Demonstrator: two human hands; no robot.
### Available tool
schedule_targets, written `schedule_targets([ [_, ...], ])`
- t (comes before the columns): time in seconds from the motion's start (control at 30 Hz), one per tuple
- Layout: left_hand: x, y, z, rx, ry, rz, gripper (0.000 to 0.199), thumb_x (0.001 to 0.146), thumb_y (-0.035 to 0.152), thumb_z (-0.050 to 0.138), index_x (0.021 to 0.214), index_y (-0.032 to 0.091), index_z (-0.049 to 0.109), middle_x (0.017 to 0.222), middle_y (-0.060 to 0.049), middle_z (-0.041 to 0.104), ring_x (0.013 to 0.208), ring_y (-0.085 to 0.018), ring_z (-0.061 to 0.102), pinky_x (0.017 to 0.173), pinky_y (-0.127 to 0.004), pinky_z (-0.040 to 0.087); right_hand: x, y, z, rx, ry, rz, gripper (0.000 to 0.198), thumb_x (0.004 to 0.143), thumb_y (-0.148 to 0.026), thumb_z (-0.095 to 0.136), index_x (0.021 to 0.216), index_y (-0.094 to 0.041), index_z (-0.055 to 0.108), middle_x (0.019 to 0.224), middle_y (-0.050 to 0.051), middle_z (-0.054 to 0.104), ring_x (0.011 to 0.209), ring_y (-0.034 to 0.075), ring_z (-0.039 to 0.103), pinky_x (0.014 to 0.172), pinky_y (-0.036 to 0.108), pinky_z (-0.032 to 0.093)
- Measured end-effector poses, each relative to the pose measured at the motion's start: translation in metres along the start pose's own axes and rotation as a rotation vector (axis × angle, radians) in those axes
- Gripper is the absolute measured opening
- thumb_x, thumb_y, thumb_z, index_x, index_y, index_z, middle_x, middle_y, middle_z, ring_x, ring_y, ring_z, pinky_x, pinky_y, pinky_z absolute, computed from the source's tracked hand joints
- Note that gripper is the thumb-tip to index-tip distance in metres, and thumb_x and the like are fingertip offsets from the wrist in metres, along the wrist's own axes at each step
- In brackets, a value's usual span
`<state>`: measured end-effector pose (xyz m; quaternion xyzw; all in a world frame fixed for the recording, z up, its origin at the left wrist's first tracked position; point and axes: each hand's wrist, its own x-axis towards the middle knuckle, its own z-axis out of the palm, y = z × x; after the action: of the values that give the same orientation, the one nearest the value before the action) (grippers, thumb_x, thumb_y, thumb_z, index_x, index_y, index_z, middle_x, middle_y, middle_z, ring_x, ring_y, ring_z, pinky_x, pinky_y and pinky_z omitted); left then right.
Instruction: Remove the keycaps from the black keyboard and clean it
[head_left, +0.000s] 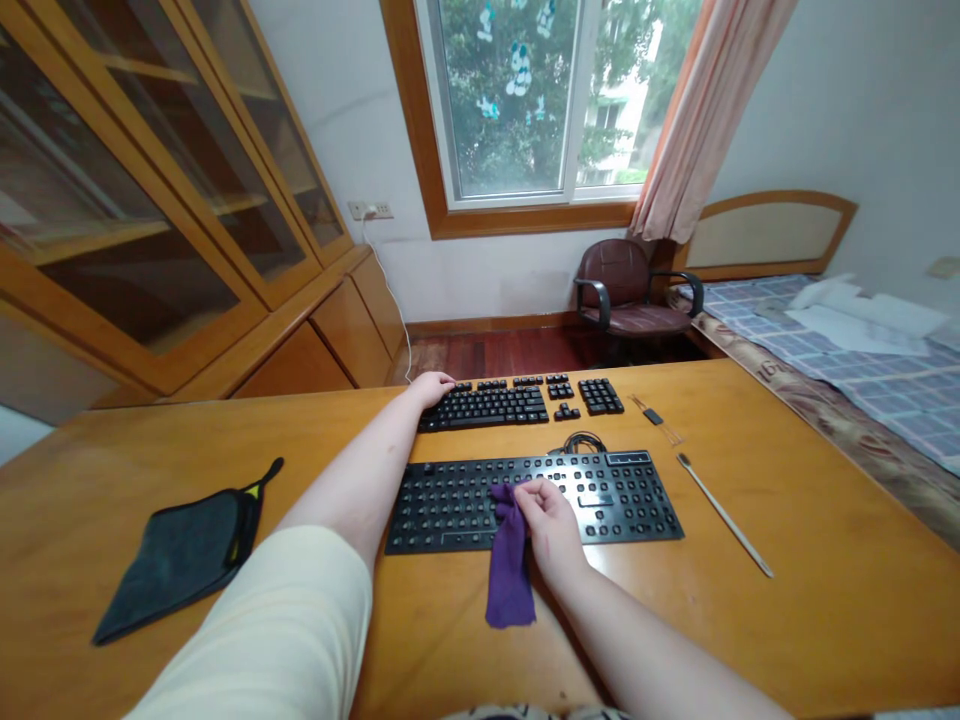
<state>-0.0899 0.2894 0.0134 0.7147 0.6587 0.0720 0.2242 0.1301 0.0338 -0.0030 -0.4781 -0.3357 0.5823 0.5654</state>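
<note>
A black keyboard base (630, 500) with its keycaps off lies on the desk in front of me, its bare switch posts showing. My right hand (553, 525) pinches a purple cloth (511, 570) over the middle of the base, and the cloth's tail hangs past the front edge. Behind the base, loose black keycaps (491, 405) are laid out in keyboard order, with the number-pad keycaps (600, 396) at the right. My left hand (433, 390) reaches to the left end of these keycaps. Its fingers are closed together there; whatever they hold is hidden.
A coiled black cable (583, 441) sits behind the base. To the right lie a keycap puller (653, 416) and a thin pale brush (726, 516). A dark grey cloth (184, 548) rests at left. Beyond the wooden desk (832, 560) stand a chair (634, 285) and bed.
</note>
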Motion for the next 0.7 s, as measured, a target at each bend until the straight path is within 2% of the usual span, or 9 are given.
schedule_targets([
  [0.17,0.004,0.001,0.0,0.012,-0.007,-0.02,0.029,0.089,0.032,0.05,0.114,0.018,0.054,0.117,-0.008,0.055,0.098,-0.019,0.057,0.082,-0.04,0.05,0.0,-0.001,-0.001,-0.001,0.015,0.023,0.032,0.065,-0.049,0.069,0.069,-0.021,0.054,0.052,-0.004,0.052,0.045,0.012,0.047,0.044,0.024,0.032],
  [0.33,0.007,0.003,0.0,-0.037,0.011,-0.065,0.021,0.085,0.033,0.056,0.098,0.018,0.062,0.107,-0.007,0.061,0.1,-0.021,0.057,0.087,-0.036,0.047,0.0,-0.003,0.0,-0.002,0.02,0.026,0.032,0.065,-0.049,0.069,0.069,-0.021,0.054,0.051,-0.005,0.052,0.045,0.012,0.046,0.044,0.023,0.031],
  [0.47,0.006,0.006,0.0,-0.138,0.03,-0.115,0.029,0.088,0.032,0.051,0.113,0.018,0.054,0.117,-0.008,0.055,0.098,-0.019,0.057,0.083,-0.04,0.05,-0.001,-0.006,0.002,0.018,0.023,0.05,0.034,0.063,-0.05,0.069,0.069,-0.02,0.053,0.052,-0.004,0.052,0.046,0.012,0.047,0.044,0.023,0.03],
  [0.6,0.0,0.011,-0.005,-0.309,0.12,-0.165,0.029,0.088,0.032,0.052,0.113,0.018,0.055,0.116,-0.008,0.056,0.098,-0.02,0.057,0.082,-0.039,0.049,0.0,-0.004,0.001,0.0,0.022,0.029,0.034,0.064,-0.049,0.069,0.069,-0.02,0.054,0.052,-0.005,0.052,0.046,0.012,0.047,0.045,0.023,0.03],
  [0.7,-0.011,0.017,-0.01,-0.502,0.229,-0.168,0.024,0.078,0.033,0.063,0.093,0.015,0.063,0.1,-0.008,0.064,0.095,-0.023,0.06,0.081,-0.034,0.048,0.0,-0.001,-0.001,-0.017,0.008,0.019,0.032,0.067,-0.047,0.068,0.072,-0.019,0.054,0.054,-0.004,0.053,0.048,0.012,0.047,0.046,0.023,0.03],
])
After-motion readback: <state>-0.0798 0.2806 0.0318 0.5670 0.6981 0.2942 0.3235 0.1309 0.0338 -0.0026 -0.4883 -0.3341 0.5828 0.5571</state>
